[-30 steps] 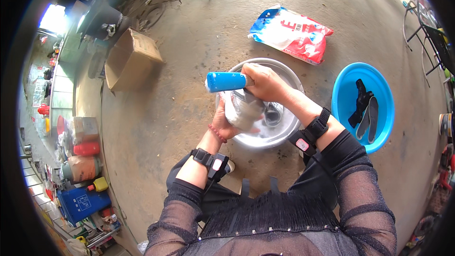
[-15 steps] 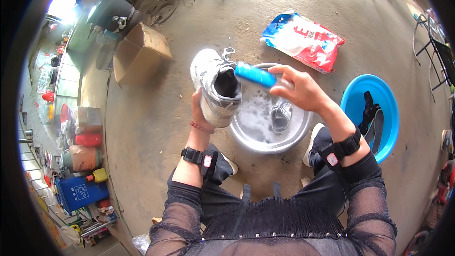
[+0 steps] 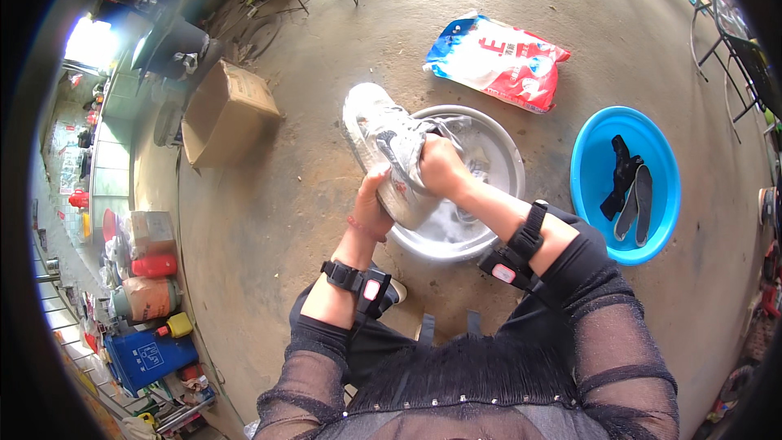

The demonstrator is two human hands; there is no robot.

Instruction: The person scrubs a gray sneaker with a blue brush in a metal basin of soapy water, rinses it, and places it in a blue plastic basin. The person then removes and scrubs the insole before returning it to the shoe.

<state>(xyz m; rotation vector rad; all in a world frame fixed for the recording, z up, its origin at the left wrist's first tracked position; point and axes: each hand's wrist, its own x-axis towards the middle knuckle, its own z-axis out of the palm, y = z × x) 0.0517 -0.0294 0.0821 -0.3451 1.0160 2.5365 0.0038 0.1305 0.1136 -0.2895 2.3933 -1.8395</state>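
A wet white-grey sneaker (image 3: 373, 118) is tilted over the left side of a round grey basin (image 3: 518, 171), its toe pointing away. My left hand (image 3: 372, 208) grips it from below near the heel. My right hand (image 3: 444, 169) is closed at the shoe's opening, fingers hidden inside. The blue brush it held half a second ago is out of sight, within the shoe. Sudsy water fills the basin; a second sneaker (image 3: 479, 167) in it is mostly covered by my right arm.
Right of the basin, a blue tub (image 3: 580, 183) holds a black cloth item (image 3: 624, 169) and grey-black insoles (image 3: 640, 210). Beyond the basin lies a red, white and blue bag (image 3: 498, 63). An open cardboard box (image 3: 232, 114) stands left, and a blue bin (image 3: 151, 358) nearer.
My right hand has moved left and down, taking the blue brush into the sneaker's opening. The sneaker has turned, its opening now toward my right hand. The whole view has shifted slightly.
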